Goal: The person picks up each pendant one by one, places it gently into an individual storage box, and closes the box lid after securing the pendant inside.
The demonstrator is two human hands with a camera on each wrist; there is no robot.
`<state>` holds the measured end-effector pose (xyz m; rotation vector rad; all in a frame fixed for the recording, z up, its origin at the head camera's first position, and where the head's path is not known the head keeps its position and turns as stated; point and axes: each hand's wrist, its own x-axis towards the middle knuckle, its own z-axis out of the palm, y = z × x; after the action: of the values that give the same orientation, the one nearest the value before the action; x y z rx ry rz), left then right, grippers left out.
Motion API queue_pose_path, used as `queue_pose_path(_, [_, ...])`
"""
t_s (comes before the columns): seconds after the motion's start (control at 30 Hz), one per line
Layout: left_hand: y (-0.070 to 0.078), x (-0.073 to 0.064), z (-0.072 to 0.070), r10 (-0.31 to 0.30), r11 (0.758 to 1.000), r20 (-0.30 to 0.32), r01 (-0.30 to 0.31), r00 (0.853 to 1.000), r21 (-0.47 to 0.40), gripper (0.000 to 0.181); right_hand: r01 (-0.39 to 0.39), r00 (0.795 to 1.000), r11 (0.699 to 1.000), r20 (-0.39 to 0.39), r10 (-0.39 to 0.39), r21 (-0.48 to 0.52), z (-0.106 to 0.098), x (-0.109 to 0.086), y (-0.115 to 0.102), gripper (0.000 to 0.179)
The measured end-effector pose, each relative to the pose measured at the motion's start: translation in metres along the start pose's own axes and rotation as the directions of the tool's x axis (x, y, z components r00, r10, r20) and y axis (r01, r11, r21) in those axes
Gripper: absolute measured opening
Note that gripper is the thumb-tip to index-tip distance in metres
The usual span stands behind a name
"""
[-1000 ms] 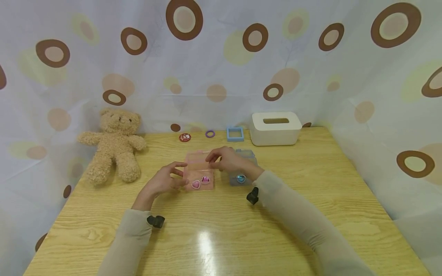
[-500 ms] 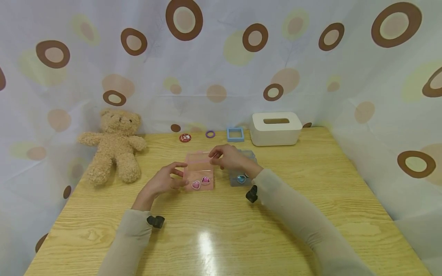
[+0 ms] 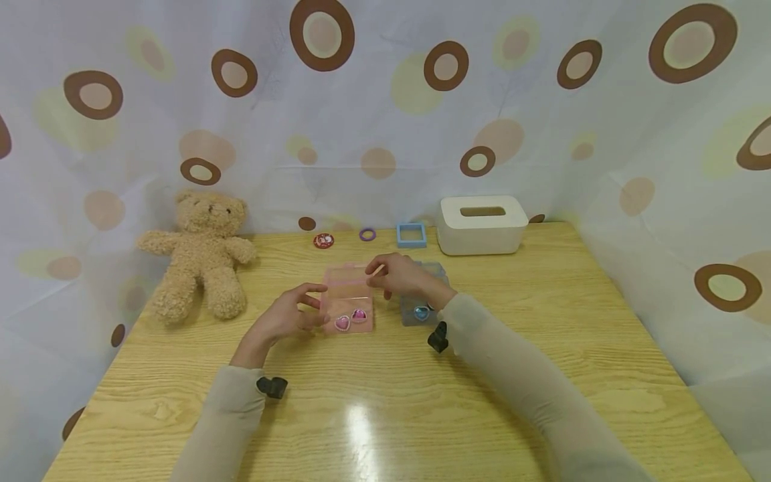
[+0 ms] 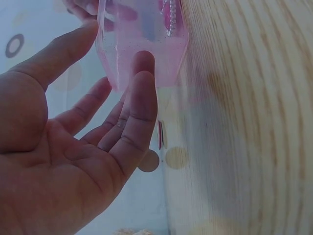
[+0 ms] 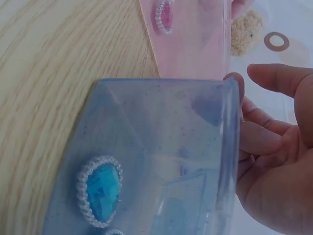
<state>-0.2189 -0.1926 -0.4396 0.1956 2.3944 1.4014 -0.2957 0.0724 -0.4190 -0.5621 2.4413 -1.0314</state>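
A translucent pink box (image 3: 334,305) with two pink heart gems (image 3: 343,323) on its front stands mid-table. My left hand (image 3: 286,316) is at its left side, fingers spread. In the left wrist view, the thumb and fingertips reach the edges of the pink box (image 4: 164,61), and no grip shows. To the right stands a translucent blue box (image 3: 409,317) with a blue gem (image 3: 421,313), partly hidden by my right hand (image 3: 400,276). That hand's fingers are loosely bent between the boxes. In the right wrist view they lie beside the blue box (image 5: 146,117), the thumb apart.
Behind the boxes lie a red round badge (image 3: 323,241), a purple ring (image 3: 367,234) and a light-blue square frame (image 3: 411,244). A white tissue box (image 3: 482,239) stands at the back right. A teddy bear (image 3: 201,254) leans at the back left against the patterned curtain (image 3: 271,147).
My right hand has shifted slightly to the right, away from the pink box. My left hand and both boxes stay in place.
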Motion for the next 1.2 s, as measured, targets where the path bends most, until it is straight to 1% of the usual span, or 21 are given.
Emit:
queue_pose_path(0.23, [-0.0009,0.0016,-0.0018,0.007,1.000,0.008,-0.007,1.000,-0.003,0.063,0.016,1.000,1.000,-0.015,-0.015,0.010,-0.0012,0.0004,0.0004,0.036])
queue_pose_path(0.5, [0.0038,0.0005,-0.0030,0.011,1.000,0.001,-0.011,1.000,0.010,0.063,0.039,0.999,0.998,-0.017,-0.038,0.056,-0.0049,-0.0003,0.0020,0.038])
queue_pose_path(0.7, [0.0046,-0.0001,-0.0033,0.007,1.000,-0.001,-0.007,1.000,0.021,0.064,0.052,0.997,0.996,-0.066,-0.048,0.071,-0.0055,0.0010,0.0043,0.038])
queue_pose_path(0.83, [0.0040,-0.0004,-0.0031,0.014,0.999,-0.007,-0.014,1.000,0.032,0.063,0.048,0.995,0.994,-0.088,-0.039,0.100,-0.0049,0.0028,0.0074,0.039])
queue_pose_path(1.0, [0.0025,-0.0003,-0.0020,0.019,0.999,-0.006,-0.018,1.000,0.038,0.063,0.030,0.996,0.991,-0.092,-0.018,0.133,-0.0047,0.0015,0.0069,0.042])
queue_pose_path(1.2, [0.0018,-0.0002,-0.0014,0.016,0.999,-0.004,-0.016,1.000,0.039,0.063,0.036,0.993,0.994,-0.112,-0.025,0.105,-0.0053,0.0012,0.0056,0.039])
